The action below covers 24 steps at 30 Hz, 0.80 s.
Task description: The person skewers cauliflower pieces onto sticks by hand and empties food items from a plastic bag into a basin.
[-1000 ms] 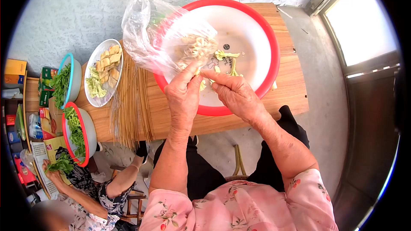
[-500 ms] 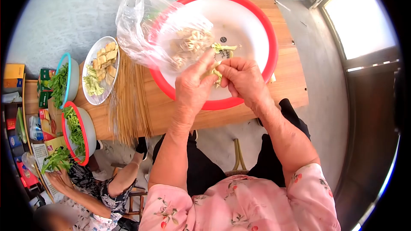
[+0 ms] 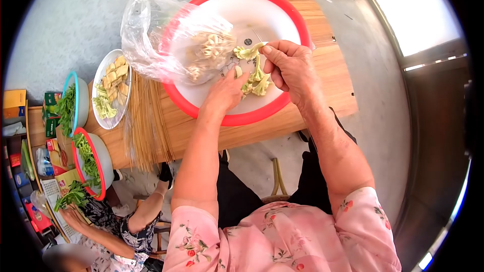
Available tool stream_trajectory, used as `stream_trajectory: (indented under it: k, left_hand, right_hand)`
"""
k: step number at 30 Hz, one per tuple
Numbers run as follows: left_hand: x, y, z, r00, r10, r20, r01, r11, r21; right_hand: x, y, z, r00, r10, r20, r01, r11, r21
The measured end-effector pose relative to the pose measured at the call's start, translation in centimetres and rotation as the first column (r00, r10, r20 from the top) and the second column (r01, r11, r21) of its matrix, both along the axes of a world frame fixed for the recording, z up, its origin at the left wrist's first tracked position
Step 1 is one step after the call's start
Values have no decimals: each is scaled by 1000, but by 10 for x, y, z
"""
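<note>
The right hand (image 3: 292, 66) pinched a floret (image 3: 246, 52) by its stem, head pointing leftward beyond the left hand (image 3: 225, 92), whose grip I couldn't tell

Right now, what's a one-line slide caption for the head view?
Right hand pinches a cauliflower floret over a red-rimmed basin, left hand beside loose florets.
</note>
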State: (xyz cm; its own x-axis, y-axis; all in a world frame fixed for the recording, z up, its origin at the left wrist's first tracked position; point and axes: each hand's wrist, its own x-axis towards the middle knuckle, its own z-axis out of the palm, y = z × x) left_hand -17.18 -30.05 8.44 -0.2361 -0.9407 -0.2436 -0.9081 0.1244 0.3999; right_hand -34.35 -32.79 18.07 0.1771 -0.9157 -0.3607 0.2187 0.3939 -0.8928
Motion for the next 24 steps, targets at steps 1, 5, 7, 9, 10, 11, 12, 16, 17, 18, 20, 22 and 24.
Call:
stream_trajectory:
  k: [1, 5, 7, 9, 10, 11, 12, 16, 17, 18, 20, 22, 24]
  left_hand:
    - [-3, 0, 4, 992, -28, 122, 19, 997, 70]
    - [-3, -5, 8, 967, -117, 225, 69, 975, 209]
    - [-5, -9, 15, 961, -112, 252, 49, 968, 245]
    - [-7, -10, 19, 955, -107, 278, 26, 960, 278]
    - [-7, -10, 18, 954, -101, 281, 27, 967, 255]
    - [-6, -10, 18, 954, -95, 283, 28, 972, 231]
    - [-4, -7, 14, 954, -94, 284, 27, 973, 230]
    - [3, -7, 13, 980, 197, -1, -196, 976, 92]
    - [6, -11, 17, 970, 238, -44, -224, 951, 215]
    - [9, -10, 19, 970, 240, -44, -226, 951, 210]
    - [13, -5, 28, 610, 555, -566, -494, 825, 276]
    - [15, 0, 43, 488, 554, -674, -489, 813, 315]
    - [13, 3, 54, 313, 514, -798, -513, 799, 314]
  right_hand:
    - [0, 1, 0, 1000, 5, -10, -5, 1000, 0]
    - [0, 2, 2, 999, 33, -21, -33, 999, -1]
    - [0, 2, 3, 999, 34, -25, -34, 999, -5]
    - [0, 2, 3, 999, 36, -29, -36, 999, -10]
    - [-1, 1, 2, 999, 34, -38, -34, 999, -5]
    - [-1, 1, 2, 998, 32, -47, -32, 999, 0]
    - [0, 1, 1, 998, 33, -47, -33, 999, -1]
    - [0, 1, 2, 997, 51, -52, -51, 999, 2]
    - [0, 1, 3, 997, 52, -57, -52, 999, 6]
    - [1, 1, 4, 997, 54, -56, -54, 999, 2]
    - [1, 2, 4, 992, 62, -108, -62, 998, 4]
    - [2, 4, 0, 984, 95, -149, -102, 994, -43]
    - [5, 7, -1, 973, 121, -196, -140, 986, -86]
